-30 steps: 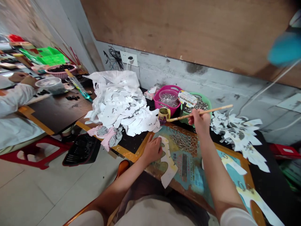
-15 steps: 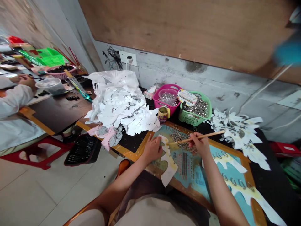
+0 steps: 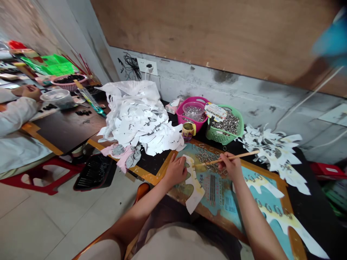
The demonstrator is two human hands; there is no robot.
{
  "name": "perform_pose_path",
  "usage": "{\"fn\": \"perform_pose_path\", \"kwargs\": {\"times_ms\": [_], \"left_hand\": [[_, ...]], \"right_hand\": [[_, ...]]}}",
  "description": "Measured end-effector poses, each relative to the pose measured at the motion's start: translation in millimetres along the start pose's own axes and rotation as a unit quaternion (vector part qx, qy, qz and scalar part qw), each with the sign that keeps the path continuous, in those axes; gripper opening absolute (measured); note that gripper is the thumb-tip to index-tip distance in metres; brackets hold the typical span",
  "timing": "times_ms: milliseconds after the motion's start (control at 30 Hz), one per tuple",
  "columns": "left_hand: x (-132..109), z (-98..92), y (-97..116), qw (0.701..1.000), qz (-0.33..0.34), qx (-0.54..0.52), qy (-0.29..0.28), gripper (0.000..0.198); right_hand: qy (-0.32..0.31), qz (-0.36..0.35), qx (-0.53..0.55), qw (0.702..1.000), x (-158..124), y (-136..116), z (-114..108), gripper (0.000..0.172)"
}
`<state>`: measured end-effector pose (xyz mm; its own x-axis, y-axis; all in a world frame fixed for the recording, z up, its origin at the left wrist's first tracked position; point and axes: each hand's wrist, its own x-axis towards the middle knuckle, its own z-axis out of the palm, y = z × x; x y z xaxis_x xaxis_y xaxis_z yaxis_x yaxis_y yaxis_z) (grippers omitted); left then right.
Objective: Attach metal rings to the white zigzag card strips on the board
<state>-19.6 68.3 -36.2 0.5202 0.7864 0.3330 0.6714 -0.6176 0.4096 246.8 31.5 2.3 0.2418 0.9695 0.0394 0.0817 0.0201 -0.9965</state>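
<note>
My right hand point(image 3: 229, 167) grips a thin wooden brush point(image 3: 238, 156), its tip resting on the upper edge of a white paper cutout point(image 3: 195, 187). My left hand point(image 3: 175, 172) lies on the left side of that cutout, fingers curled down, pressing it onto the blue printed board point(image 3: 217, 196). A heap of metal rings point(image 3: 208, 158) lies just behind the brush. A small yellow-rimmed glue pot point(image 3: 188, 131) stands beyond the rings.
A big pile of white cutouts point(image 3: 138, 119) fills the left of the table, with more cutouts point(image 3: 273, 153) at right. A pink basket point(image 3: 193, 112) and a green basket point(image 3: 226, 127) hold rings. Another person's sleeve point(image 3: 16, 112) rests at the far left table.
My right hand drew the brush back from the glue pot and lowered it to the cutout's upper edge. The left hand has stayed on the cutout.
</note>
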Motion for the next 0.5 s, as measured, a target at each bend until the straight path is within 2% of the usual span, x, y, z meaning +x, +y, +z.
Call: {"fn": "perform_pose_path", "kwargs": {"times_ms": [133,267,500], "left_hand": [[0.4,0.1,0.2,1.0,-0.002,0.002,-0.003,0.038],[0.6,0.5,-0.5,1.0,0.0,0.006,-0.001,0.038],[-0.2,0.3,-0.8,1.0,-0.001,0.001,-0.003,0.038]], "right_hand": [[-0.018,0.004,0.0,1.0,-1.2,-1.9,1.0,0.038],[0.006,-0.004,-0.006,1.0,-1.4,-2.7,1.8,0.038],[0.006,-0.017,-0.025,1.0,-2.0,-7.9,1.0,0.035]]}}
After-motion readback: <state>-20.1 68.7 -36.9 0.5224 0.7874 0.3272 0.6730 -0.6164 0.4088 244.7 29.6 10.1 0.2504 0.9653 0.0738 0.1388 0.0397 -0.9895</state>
